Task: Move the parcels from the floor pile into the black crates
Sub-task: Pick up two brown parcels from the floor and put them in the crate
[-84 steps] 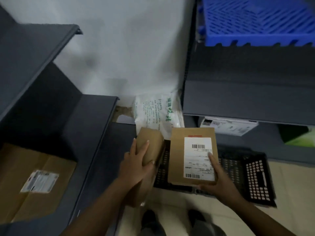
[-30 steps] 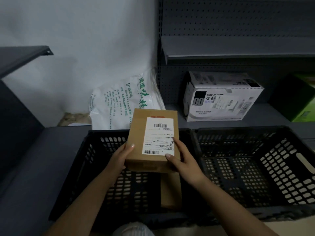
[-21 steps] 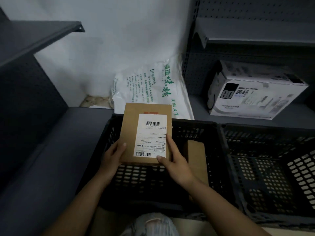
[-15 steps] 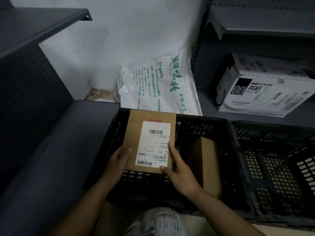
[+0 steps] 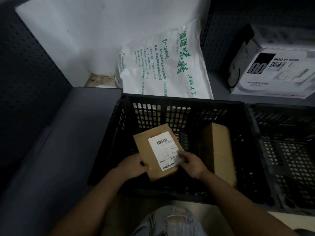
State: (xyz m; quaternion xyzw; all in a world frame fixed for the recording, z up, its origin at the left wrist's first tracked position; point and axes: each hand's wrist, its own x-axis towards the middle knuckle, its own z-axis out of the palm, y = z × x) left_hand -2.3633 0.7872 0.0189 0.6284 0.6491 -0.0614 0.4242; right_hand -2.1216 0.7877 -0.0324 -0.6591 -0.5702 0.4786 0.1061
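Fingers of both hands (image 5: 134,166) (image 5: 193,163) on labelled parcel (image 5: 158,150) in crate (image 5: 170,99), grip apparently pinching, blurred.

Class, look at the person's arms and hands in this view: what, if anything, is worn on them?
Nothing shows: left hand and right hand are bare, without gloves, rings or watch, and both forearms are uncovered, no sleeves in view.

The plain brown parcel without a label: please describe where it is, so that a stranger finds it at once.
Look into the left black crate, the one below the white bag with green writing. The plain brown parcel lies along its right wall. Unlike the labelled parcel beside it, no hand holds it.
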